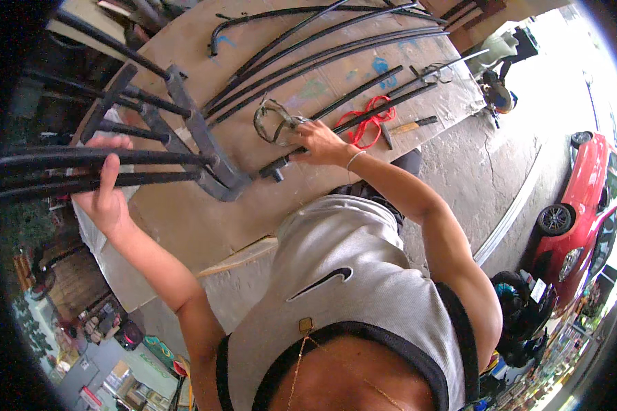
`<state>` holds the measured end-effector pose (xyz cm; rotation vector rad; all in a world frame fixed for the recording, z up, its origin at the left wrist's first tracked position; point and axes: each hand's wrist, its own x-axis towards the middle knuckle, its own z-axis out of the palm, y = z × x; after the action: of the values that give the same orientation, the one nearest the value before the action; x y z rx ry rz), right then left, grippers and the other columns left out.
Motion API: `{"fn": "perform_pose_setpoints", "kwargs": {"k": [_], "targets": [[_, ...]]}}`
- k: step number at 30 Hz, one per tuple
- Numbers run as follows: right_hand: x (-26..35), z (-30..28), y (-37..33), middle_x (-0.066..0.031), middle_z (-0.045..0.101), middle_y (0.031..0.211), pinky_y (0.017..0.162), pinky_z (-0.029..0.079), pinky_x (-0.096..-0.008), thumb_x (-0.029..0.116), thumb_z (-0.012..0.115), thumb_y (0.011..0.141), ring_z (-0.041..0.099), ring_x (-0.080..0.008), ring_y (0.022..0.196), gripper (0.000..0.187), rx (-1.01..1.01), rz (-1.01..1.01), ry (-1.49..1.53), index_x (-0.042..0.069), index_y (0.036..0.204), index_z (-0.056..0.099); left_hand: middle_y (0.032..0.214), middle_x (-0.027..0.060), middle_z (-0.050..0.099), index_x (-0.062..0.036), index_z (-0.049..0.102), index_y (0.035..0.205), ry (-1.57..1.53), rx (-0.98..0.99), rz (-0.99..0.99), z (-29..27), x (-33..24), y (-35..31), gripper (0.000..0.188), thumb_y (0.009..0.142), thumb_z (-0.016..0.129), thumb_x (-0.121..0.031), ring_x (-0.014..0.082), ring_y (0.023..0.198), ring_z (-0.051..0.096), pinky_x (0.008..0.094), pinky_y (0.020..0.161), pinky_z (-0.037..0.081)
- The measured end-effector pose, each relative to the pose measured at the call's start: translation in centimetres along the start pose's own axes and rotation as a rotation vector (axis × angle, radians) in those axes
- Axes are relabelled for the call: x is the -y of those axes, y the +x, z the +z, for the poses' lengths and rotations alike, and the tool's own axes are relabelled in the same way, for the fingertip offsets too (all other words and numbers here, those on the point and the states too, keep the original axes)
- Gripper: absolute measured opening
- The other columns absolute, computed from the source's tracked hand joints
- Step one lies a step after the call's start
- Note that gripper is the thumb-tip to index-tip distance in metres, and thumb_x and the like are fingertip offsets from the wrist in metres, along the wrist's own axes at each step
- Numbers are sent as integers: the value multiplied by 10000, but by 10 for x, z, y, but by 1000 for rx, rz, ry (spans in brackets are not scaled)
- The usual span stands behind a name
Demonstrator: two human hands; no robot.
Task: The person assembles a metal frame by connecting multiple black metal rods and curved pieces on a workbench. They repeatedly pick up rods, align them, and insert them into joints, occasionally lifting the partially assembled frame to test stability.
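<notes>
My left hand (103,198) holds a black metal frame (202,133) of round tubes joined to flat bars, raised over the left side of the table. Its thumb lies across the lower tubes, and part of the fingers is hidden behind them. At the table's near side, my right hand (320,144) is closed over a black metal tube (384,113) lying there. A short crosspiece (276,171) shows at that tube's left end. Against my right fingertips rests a loose coil of thin wire (271,123); whether they also pinch it is hard to tell.
A cardboard-covered table (185,226) carries several long black tubes (308,55) at the back. Right of my hand lie a tangled red cord (370,120) and a hammer with a wooden handle (404,127). A red car (583,212) stands far right, beyond the concrete floor.
</notes>
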<state>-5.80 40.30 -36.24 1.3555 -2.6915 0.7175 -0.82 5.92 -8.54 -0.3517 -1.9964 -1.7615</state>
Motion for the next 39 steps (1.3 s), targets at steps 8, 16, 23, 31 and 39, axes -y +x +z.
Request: {"fn": "perform_pose_setpoints", "kwargs": {"k": [8,16,23,31,39], "targets": [[-107,-37,-10,-80,560,1072,851,417,-409,87,603,688,506,-284,1050,412,110,598,-362,145,1095,620,984,169,612,77,528,1108,-58,-39,-50,-13,12,-5,324,818,637,-19,299,897,606,449,855,501],[-163,-44,-83,-90,544,1005,795,440,-444,116,592,706,511,-303,1026,241,-375,917,-406,121,947,609,1013,178,587,72,534,1073,-54,-24,-71,-24,15,-9,294,832,637,-62,311,919,607,441,842,512],[-214,-60,-123,-60,585,1103,836,441,-442,181,569,785,533,-280,1066,250,-114,1061,-392,163,1029,619,1021,185,580,66,536,1033,-41,-18,-50,-20,16,-9,253,842,629,-71,321,917,605,443,849,509],[-188,-96,-88,-2,602,1053,892,394,-393,132,560,769,509,-225,1080,355,-118,514,-632,212,1109,627,988,188,576,81,516,1046,-14,85,-11,-17,14,-4,284,851,624,-95,323,925,601,453,857,500],[-33,-167,15,-30,530,878,758,478,-346,134,589,749,567,-217,853,566,-234,-106,-319,227,1301,509,1013,170,575,65,512,1105,-18,92,-49,-20,7,-2,314,839,616,-65,307,930,598,470,907,463]]}}
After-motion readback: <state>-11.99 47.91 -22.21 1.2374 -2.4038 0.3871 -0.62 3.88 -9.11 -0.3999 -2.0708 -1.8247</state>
